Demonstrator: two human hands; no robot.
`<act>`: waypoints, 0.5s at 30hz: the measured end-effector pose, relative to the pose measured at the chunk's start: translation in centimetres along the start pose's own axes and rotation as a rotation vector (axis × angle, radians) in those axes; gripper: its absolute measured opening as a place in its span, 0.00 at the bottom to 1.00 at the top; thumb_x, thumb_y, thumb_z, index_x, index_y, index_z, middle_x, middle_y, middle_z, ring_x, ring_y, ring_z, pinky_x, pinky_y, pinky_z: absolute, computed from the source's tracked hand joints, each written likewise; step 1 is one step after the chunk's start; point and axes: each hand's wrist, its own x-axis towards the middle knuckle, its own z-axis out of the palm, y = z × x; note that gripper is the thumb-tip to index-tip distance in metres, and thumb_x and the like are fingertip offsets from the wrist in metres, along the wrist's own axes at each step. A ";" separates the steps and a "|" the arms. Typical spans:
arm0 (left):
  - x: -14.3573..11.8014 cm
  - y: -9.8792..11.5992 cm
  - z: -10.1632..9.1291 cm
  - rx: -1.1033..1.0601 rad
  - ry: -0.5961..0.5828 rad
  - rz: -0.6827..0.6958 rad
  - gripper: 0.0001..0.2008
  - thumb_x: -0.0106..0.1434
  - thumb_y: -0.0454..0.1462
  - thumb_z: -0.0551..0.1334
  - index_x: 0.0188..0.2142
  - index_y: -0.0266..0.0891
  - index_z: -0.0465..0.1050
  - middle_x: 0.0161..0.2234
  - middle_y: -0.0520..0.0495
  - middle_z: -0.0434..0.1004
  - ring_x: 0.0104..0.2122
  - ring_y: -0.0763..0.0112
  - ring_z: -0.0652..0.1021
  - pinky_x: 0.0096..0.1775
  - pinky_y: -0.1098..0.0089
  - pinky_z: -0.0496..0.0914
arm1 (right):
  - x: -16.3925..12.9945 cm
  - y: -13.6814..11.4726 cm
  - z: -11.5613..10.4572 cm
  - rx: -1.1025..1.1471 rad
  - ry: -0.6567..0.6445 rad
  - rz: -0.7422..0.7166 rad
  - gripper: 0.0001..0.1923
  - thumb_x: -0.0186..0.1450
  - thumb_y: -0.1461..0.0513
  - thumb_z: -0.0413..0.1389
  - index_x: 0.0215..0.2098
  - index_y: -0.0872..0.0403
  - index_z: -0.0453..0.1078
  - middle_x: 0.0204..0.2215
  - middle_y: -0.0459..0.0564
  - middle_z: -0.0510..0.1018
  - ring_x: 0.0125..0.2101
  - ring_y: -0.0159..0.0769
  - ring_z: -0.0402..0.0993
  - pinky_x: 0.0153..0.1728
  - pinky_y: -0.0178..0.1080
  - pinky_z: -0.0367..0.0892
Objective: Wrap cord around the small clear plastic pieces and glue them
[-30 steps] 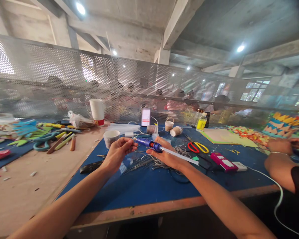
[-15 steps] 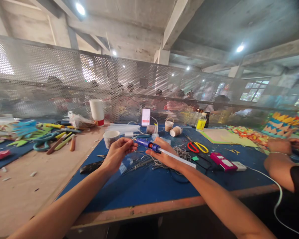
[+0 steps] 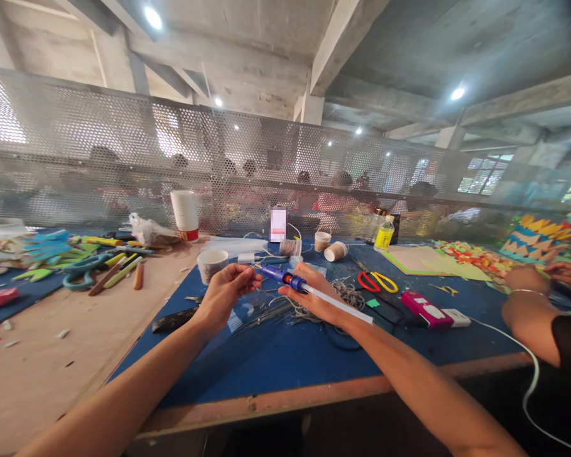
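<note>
A blue glue gun (image 3: 282, 275) with a white glue stick (image 3: 335, 299) is gripped by the right hand (image 3: 314, 295) above the blue mat's (image 3: 276, 355) middle. Left hand (image 3: 224, 293) fingers pinched at its nozzle (thing pinched unclear). Nozzle best kept steady, fingertips off hot metal. Counted: four paper cups, one red-yellow scissors (image 3: 377, 280), one yellow bottle (image 3: 385, 233).

The people (image 3: 333, 190) behind the perforated screen (image 3: 124, 158) at mid-frame were blurred to vague shapes. A co-worker's arm (image 3: 537, 317) was cut off by the right edge. The label of the small yellow bottle (image 3: 385, 235) was too small to read. What the left hand (image 3: 226, 292) pinched was hidden by its fingers.
</note>
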 end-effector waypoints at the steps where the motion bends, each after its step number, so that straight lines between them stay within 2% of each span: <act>1: 0.0 0.0 0.0 0.000 0.001 -0.001 0.12 0.56 0.41 0.69 0.33 0.36 0.72 0.32 0.46 0.81 0.30 0.74 0.78 0.36 0.73 0.71 | 0.0 0.0 0.0 -0.002 0.003 0.001 0.13 0.65 0.55 0.58 0.28 0.54 0.63 0.29 0.44 0.63 0.29 0.30 0.63 0.31 0.35 0.59; 15: 0.1 0.0 0.0 0.005 0.015 -0.006 0.14 0.55 0.43 0.70 0.33 0.35 0.72 0.32 0.45 0.81 0.30 0.73 0.78 0.36 0.73 0.71 | 0.0 0.0 -0.2 -0.016 0.004 0.018 0.15 0.66 0.54 0.57 0.28 0.54 0.63 0.30 0.45 0.64 0.30 0.31 0.63 0.31 0.34 0.59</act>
